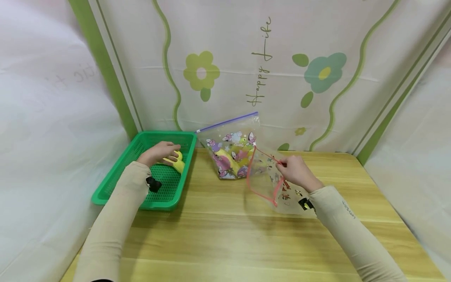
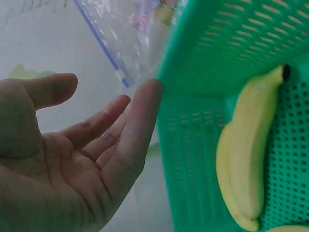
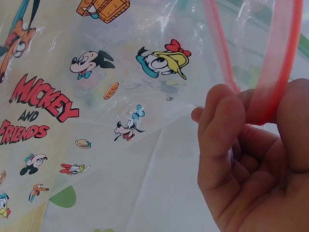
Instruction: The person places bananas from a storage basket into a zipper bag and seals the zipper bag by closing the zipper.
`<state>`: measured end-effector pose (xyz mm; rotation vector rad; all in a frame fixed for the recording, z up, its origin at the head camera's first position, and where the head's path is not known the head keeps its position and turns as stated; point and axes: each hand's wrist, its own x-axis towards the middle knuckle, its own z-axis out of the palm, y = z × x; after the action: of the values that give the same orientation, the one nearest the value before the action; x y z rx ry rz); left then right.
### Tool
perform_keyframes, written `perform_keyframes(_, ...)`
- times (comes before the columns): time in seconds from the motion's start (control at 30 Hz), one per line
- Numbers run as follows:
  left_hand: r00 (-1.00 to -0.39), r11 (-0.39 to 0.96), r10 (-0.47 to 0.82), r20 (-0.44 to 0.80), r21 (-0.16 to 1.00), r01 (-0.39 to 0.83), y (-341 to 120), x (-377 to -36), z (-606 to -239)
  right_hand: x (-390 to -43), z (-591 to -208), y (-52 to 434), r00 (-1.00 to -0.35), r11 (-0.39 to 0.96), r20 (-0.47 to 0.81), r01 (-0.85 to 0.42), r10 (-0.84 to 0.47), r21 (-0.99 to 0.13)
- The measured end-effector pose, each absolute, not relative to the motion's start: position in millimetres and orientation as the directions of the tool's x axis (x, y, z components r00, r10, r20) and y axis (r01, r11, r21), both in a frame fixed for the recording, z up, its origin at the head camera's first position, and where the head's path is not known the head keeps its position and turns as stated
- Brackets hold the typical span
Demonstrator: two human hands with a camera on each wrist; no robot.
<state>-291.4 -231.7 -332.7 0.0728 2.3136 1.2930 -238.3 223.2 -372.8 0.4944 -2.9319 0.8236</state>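
My left hand point(image 1: 159, 152) hovers over the green perforated basket point(image 1: 160, 205) at the left, its fingers loosely spread and holding nothing. Inside that basket lie yellow bananas point(image 2: 248, 154), partly hidden by the hand in the head view. My right hand point(image 1: 298, 172) pinches the red zip edge of a clear plastic zip bag point(image 1: 261, 178), whose mouth gapes. Cartoon characters and red lettering point(image 3: 43, 99) decorate this bag in the right wrist view. Behind it stands a second clear zip bag point(image 1: 229, 137) with a purple slider edge; yellow shapes show through its printed front.
A wooden table point(image 1: 218, 235) carries the basket and both bags. White cloth with printed flowers point(image 1: 201, 73) hangs behind the table, and more cloth walls close in the left and right sides. The purple-edged bag leans near the back cloth, beside the basket's right rim.
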Motion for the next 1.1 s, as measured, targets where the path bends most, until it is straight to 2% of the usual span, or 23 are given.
perform_keyframes(0.47,-0.841,0.721,0.175,-0.512,0.649,-0.245,-266.8,-300.4,-344.2,-234.0,-369.2,221.6,-0.942,0.799,0.148,-0.334,-0.302,-0.500)
perform_keyframes(0.77,-0.769,0.778,0.178,-0.614,0.566,-0.271,-302.9,-315.4,-363.7,-234.0,-370.3,220.5,-0.936,0.791,0.132,-0.346,-0.326,-0.504)
perform_keyframes(0.97,-0.795,0.806,0.082,-0.601,0.509,-0.302,-302.5,-308.9,-364.7,-233.6,-370.4,221.5,-0.931,0.782,0.138,-0.359,-0.337,-0.510)
perform_keyframes(1.1,-0.813,0.837,0.064,-0.579,0.474,-0.272,-305.5,-308.6,-368.1,-234.6,-372.0,221.6,-0.933,0.783,0.131,-0.353,-0.335,-0.513)
